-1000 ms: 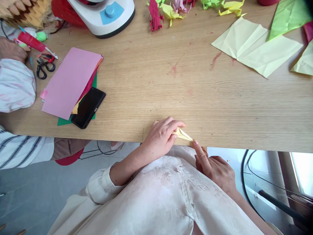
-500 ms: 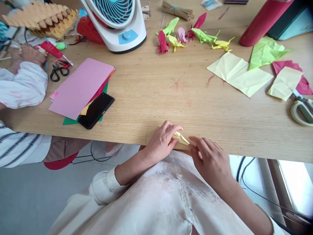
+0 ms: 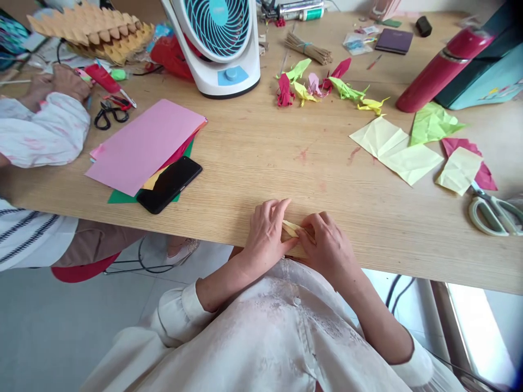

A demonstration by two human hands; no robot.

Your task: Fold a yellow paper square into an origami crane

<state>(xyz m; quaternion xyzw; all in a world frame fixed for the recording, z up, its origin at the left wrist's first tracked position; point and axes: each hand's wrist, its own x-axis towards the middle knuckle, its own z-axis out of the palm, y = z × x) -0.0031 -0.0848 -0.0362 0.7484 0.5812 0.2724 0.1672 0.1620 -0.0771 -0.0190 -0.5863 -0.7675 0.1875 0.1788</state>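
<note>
A small folded piece of pale yellow paper (image 3: 291,228) lies between my two hands at the table's front edge. My left hand (image 3: 266,227) grips its left end, with the fingertips partly hidden. On its right end, the thumb and fingers of my right hand (image 3: 327,239) are pinched together. Several folded paper figures (image 3: 314,86) in green, pink, red and yellow stand farther back on the table. Creased pale yellow sheets (image 3: 396,147) lie to the right, beside a crumpled green sheet (image 3: 435,124).
At left are a pink paper stack (image 3: 147,144), a black phone (image 3: 169,184), black scissors (image 3: 110,113) and another person's hands (image 3: 67,81). A fan (image 3: 223,76) stands behind. Right are a red bottle (image 3: 437,73) and pale-handled scissors (image 3: 492,212).
My right hand has moved left and closed on the folded paper's right end. The view has shifted, showing more of the table's back.
</note>
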